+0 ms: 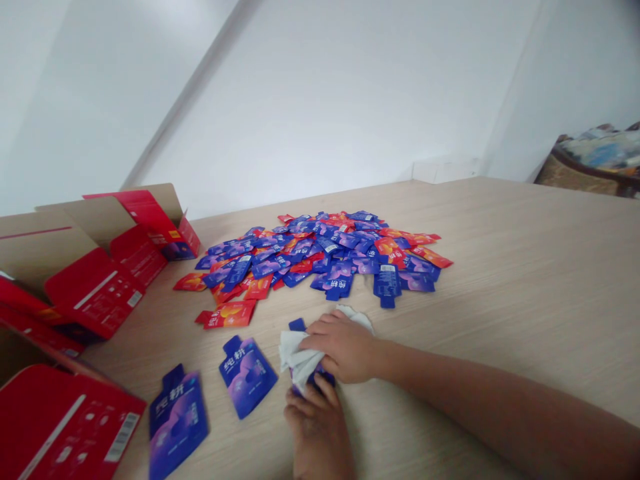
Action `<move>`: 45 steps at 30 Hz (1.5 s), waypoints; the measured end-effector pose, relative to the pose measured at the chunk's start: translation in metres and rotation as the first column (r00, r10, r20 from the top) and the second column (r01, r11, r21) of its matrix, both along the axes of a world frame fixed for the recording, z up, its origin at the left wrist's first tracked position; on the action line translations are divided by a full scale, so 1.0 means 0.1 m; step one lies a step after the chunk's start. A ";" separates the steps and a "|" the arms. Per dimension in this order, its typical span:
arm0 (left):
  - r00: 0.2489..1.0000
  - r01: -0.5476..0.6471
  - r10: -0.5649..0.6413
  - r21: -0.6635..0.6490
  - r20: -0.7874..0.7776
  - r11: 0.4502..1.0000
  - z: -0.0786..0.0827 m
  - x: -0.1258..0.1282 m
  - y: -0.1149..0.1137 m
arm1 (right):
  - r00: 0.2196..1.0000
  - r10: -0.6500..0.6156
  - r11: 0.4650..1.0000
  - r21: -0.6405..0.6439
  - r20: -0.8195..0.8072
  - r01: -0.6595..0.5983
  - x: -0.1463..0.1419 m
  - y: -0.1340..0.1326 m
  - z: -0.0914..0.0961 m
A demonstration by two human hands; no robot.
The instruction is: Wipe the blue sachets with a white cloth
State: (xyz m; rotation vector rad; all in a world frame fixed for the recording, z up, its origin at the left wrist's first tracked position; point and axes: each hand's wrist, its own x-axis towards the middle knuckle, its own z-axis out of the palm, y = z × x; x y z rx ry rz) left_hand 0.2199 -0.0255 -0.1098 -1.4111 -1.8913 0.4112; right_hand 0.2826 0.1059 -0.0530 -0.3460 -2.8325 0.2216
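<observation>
In the head view, a loose heap of flat, glossy pouches [327, 243] in blue-violet and red-orange is spread on the pale, wood-grained bench [510, 287]. Nearer than the heap, a blue-violet pouch [297, 325] is mostly covered by a soft, crumpled white cloth [295, 350]; only its narrow tab and some of its lower edge are left exposed. The cloth is gripped by the bent fingers of the right hand [347, 347] and pressed onto the pouch. The pouch's lower end is touched by the curled fingers of the left hand [319, 427]; whether they are clamped on it cannot be told. Nearer than the heap and to its left, two smooth, tabbed blue-violet pouches [247, 377] are laid flat. Farther left of the heap, open red cardboard cartons [70, 427] with plain brown insides are lined up.
</observation>
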 end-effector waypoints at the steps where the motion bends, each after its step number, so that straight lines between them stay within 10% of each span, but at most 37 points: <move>1: 1.000 0.008 -0.008 0.000 -0.013 1.000 0.00 0.00 0.00 | 1.000 -0.025 1.000 0.000 -0.003 0.025 0.00 0.01 0.00; 8: 0.998 0.003 -0.002 0.016 -0.055 1.000 -0.02 0.01 0.00 | 0.990 -0.134 0.991 -0.022 -0.046 0.133 0.02 0.05 0.00; 16: 0.996 -0.036 0.035 0.017 0.086 0.999 -0.05 0.01 0.03 | 0.983 0.184 0.980 0.076 0.027 -0.186 0.02 -0.04 0.05; 29: 0.999 -0.016 0.015 -0.019 -0.045 1.000 -0.03 0.02 0.00 | 0.992 -0.100 0.995 -0.010 -0.080 0.099 0.04 0.04 0.03; 39: 0.997 -0.009 0.011 -0.018 0.082 1.000 0.02 0.00 0.02 | 0.982 0.191 0.980 0.058 -0.002 -0.190 0.02 -0.04 0.03; 45: 1.000 -0.006 0.006 -0.032 -0.004 0.999 -0.02 0.00 -0.01 | 0.999 0.041 0.999 0.011 0.003 -0.041 -0.01 0.00 0.02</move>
